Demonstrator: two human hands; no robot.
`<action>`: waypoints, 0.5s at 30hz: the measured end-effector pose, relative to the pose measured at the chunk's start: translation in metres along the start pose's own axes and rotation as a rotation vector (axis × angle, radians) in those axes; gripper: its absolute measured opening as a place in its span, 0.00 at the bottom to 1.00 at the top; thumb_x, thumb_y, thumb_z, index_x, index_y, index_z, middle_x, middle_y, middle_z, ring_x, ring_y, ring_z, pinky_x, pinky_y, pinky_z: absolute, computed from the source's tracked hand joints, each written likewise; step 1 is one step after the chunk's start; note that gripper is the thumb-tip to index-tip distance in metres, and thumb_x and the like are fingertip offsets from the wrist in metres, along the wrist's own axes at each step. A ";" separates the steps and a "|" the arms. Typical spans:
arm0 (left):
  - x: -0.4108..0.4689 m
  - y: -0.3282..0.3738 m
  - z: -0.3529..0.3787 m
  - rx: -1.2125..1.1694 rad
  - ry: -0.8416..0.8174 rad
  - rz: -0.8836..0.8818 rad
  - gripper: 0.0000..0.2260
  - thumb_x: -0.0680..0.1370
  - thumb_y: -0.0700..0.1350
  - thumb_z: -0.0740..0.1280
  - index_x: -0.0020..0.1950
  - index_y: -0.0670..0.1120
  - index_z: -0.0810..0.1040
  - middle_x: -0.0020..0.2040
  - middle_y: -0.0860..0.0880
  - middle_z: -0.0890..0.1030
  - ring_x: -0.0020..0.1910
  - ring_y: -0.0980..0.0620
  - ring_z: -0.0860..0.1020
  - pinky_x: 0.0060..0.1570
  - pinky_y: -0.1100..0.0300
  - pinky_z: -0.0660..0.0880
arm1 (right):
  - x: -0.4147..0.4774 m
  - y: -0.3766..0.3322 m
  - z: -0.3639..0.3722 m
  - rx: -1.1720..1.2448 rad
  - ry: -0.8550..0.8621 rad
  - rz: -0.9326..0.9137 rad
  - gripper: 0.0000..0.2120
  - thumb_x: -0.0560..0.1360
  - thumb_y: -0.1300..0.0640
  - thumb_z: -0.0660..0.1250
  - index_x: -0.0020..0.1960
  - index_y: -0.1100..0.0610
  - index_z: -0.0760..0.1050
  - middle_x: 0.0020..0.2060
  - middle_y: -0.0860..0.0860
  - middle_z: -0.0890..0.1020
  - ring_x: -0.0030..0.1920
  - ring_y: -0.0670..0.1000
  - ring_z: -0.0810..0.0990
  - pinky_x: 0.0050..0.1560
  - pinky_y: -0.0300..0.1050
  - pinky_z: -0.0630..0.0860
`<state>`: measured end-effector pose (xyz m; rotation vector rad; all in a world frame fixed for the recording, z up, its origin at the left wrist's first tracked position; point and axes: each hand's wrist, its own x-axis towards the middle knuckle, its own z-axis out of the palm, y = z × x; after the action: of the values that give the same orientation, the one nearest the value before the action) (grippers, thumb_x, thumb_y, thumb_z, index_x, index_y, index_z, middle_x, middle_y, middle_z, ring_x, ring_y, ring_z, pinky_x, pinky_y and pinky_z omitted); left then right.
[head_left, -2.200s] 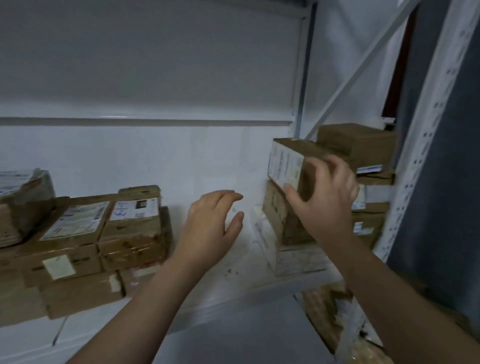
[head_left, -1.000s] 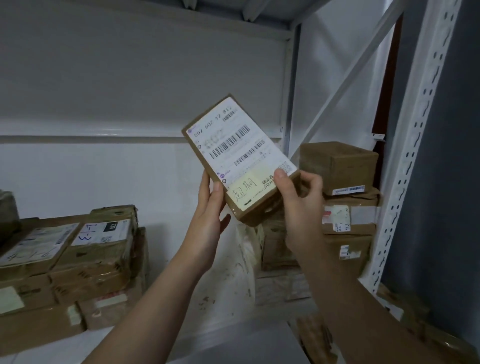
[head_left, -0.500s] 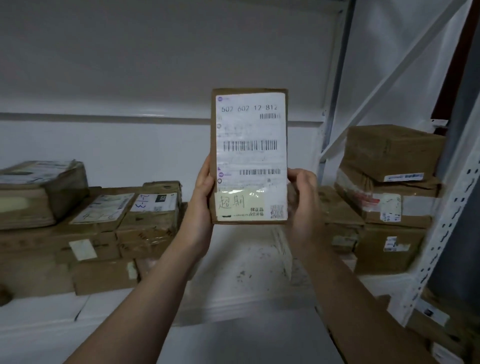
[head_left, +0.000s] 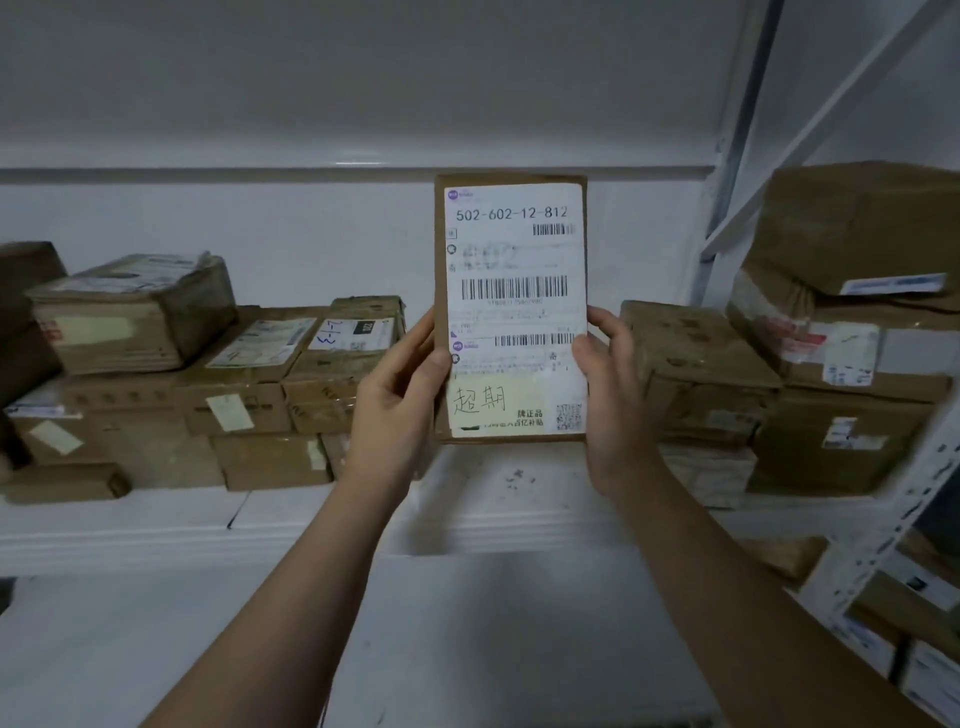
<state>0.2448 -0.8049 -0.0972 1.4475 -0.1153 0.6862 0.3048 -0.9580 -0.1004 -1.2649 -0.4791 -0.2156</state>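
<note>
A flat brown cardboard parcel (head_left: 511, 270) stands upright in front of me, its white shipping label with barcodes and a yellow handwritten note facing me. My left hand (head_left: 397, 400) grips its lower left edge, thumb on the front. My right hand (head_left: 610, 395) grips its lower right edge, thumb on the label. The parcel is held in the air above the white shelf (head_left: 467, 519), apart from the stacks on either side.
Stacked brown parcels (head_left: 234, 395) fill the shelf's left side, another stack (head_left: 841, 364) fills the right. A white perforated rack upright (head_left: 904, 499) and a diagonal brace (head_left: 831, 124) stand at right. More boxes (head_left: 914, 623) lie on a lower level at right.
My right hand took the parcel off the right-hand stack, and my left hand joined it. Both turned it from tilted to upright with the label facing me. It has since held steady.
</note>
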 end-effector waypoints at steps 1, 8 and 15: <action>-0.005 0.000 -0.002 0.008 0.014 -0.011 0.17 0.80 0.40 0.63 0.68 0.49 0.74 0.58 0.53 0.82 0.55 0.56 0.81 0.46 0.66 0.77 | -0.003 0.001 0.001 0.014 -0.011 0.011 0.13 0.73 0.49 0.60 0.58 0.43 0.70 0.52 0.47 0.82 0.50 0.46 0.82 0.43 0.39 0.78; -0.039 0.003 -0.019 0.066 0.064 -0.037 0.17 0.81 0.40 0.61 0.70 0.46 0.72 0.62 0.50 0.80 0.58 0.53 0.80 0.50 0.63 0.78 | -0.040 0.006 0.012 0.056 -0.031 0.102 0.14 0.73 0.50 0.60 0.58 0.44 0.70 0.57 0.49 0.81 0.56 0.50 0.80 0.54 0.47 0.79; -0.076 0.000 -0.061 0.083 -0.038 -0.020 0.19 0.81 0.42 0.61 0.72 0.44 0.69 0.62 0.50 0.79 0.55 0.60 0.79 0.46 0.69 0.75 | -0.100 0.008 0.039 0.018 0.051 0.125 0.12 0.81 0.55 0.57 0.63 0.47 0.69 0.54 0.45 0.81 0.51 0.43 0.82 0.43 0.36 0.78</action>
<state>0.1636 -0.7749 -0.1419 1.5401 -0.1027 0.6536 0.2110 -0.9292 -0.1450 -1.2646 -0.3564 -0.1371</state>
